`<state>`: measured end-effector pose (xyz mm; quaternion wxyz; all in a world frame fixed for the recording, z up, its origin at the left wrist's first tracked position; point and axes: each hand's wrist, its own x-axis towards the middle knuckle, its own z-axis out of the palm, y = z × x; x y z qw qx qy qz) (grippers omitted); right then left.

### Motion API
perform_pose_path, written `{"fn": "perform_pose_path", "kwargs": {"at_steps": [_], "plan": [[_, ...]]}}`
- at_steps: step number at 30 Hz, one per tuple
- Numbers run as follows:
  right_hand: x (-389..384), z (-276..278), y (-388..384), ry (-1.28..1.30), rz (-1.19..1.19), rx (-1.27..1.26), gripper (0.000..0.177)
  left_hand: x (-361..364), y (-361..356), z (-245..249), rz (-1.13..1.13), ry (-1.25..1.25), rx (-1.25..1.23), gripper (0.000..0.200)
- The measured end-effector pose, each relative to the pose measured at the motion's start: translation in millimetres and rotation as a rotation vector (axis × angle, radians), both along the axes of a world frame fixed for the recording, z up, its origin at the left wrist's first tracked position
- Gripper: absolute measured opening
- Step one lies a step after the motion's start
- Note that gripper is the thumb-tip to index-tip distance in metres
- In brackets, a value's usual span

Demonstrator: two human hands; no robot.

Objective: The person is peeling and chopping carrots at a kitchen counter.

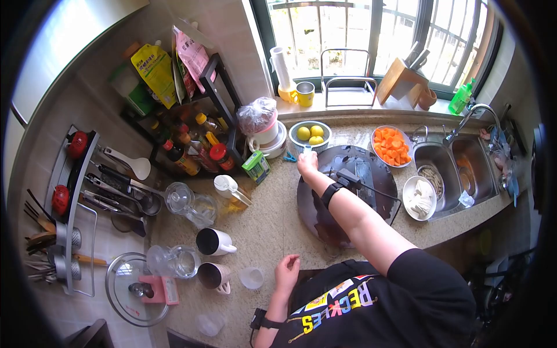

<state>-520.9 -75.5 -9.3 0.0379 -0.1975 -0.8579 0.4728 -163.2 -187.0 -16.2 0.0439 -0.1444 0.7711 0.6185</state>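
Observation:
My right hand (307, 163) reaches across the round dark cutting board (377, 174) to its far left edge. Its fingers are closed on a small whitish, pale-blue item (307, 149) whose kind I cannot make out. Just beyond it stands a light bowl (296, 146) with yellow-green round fruits (316, 130). A small blue object (289, 157) lies on the counter left of this hand. Near the front counter edge, my left hand (286, 270) hangs with loosely bent fingers, holding nothing I can see. Closest to it is a clear plastic cup (252, 278).
A bowl of orange chunks (392, 146) and a white bowl with pale slices (419, 198) sit beside the double sink (436, 153). Mugs (213, 242), glass pitchers (200, 210) and a green box (256, 167) stand at left. A knife block (397, 81) is on the sill.

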Motion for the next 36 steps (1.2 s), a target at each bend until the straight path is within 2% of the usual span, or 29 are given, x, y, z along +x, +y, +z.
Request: {"fn": "perform_pose_path", "kwargs": {"at_steps": [3, 4, 5, 7, 8, 12, 13, 14, 15, 17, 19, 20, 21, 23, 25, 27, 36], "plan": [[-11, -16, -15, -0.002, -0.052, -0.129, 0.042, -1, -1, -1, 0.038, 0.012, 0.055, 0.016], [12, 31, -14, -0.074, 0.064, -0.271, 0.043, -3, -1, 1, 0.039, 0.004, 0.057, 0.016], [5, 24, -12, -0.232, 0.174, -0.468, 0.036, -4, 0, 5, 0.049, 0.005, 0.061, 0.016], [7, 19, -18, -0.412, 0.184, -0.611, 0.027, -6, 0, 12, 0.046, -0.002, 0.061, 0.016], [17, 39, -15, -0.441, 0.203, -0.536, 0.019, -9, 1, 14, 0.038, 0.007, 0.063, 0.016], [44, 68, 1, -0.36, 0.295, -0.432, 0.014, -16, 8, 14, -0.022, 0.015, 0.077, 0.016], [51, 67, 7, -0.345, 0.379, -0.472, 0.042, -19, 11, 15, -0.058, 0.014, 0.085, 0.016], [61, 64, 9, -0.314, 0.42, -0.515, 0.049, -20, 13, 16, -0.069, 0.034, 0.073, 0.016], [84, 87, 17, -0.287, 0.507, -0.48, 0.036, -24, 16, 17, -0.097, 0.058, 0.065, 0.016], [114, 78, 34, -0.218, 0.613, -0.44, 0.058, -32, 22, 11, -0.149, 0.067, 0.139, 0.016], [159, 110, 66, -0.204, 0.771, -0.374, 0.058, -40, 30, 9, -0.22, 0.028, 0.17, 0.015], [178, 108, 78, -0.138, 0.799, -0.27, 0.053, -44, 35, 14, -0.255, 0.008, 0.18, 0.015], [194, 103, 93, 0.042, 0.864, -0.106, 0.049, -48, 43, 20, -0.329, 0.004, 0.192, 0.015], [235, 168, 133, -0.281, 0.892, -0.136, 0.043, -54, 60, 27, -0.344, 0.033, 0.193, 0.014], [263, 139, 162, -0.143, 0.889, 0.088, 0.044, -61, 78, 26, -0.413, 0.046, 0.184, 0.014], [290, 142, 193, -0.193, 0.814, 0.161, 0.046, -65, 96, 33, -0.479, 0.108, 0.183, 0.013], [403, 128, 307, -0.252, 0.576, 0.137, 0.045, -45, 221, 56, -0.733, 0.141, 0.139, 0.011]]}}
